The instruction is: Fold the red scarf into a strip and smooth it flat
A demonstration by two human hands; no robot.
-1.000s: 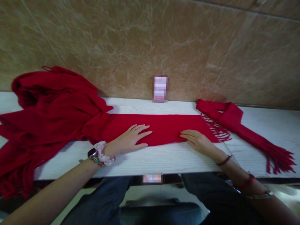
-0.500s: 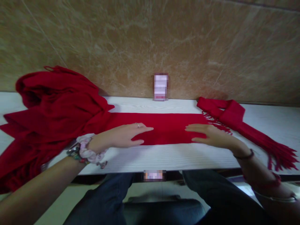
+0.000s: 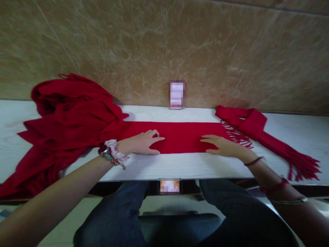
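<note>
A red scarf (image 3: 182,137) lies flat along the white table, its fringed end on the right. My left hand (image 3: 145,142) rests on its left part, thumb and index finger apart and the other fingers curled; a ring shows on one finger. On the right part of the flat cloth lies my right hand (image 3: 221,145), fingers spread and pointing left. Neither hand grips the fabric visibly. To the left, a heaped pile of red cloth (image 3: 74,113) meets the flat scarf; whether they are one piece I cannot tell.
A folded red scarf with fringe (image 3: 257,125) lies at the right. Behind the white table (image 3: 177,166) rises a brown marbled wall (image 3: 144,51). A small blurred-out upright object (image 3: 177,95) stands against the wall. Another blurred item (image 3: 169,186) sits at the front edge, above my legs.
My left hand has curled some fingers that were stretched out before. My right hand has shifted slightly left on the scarf. The view has moved a little.
</note>
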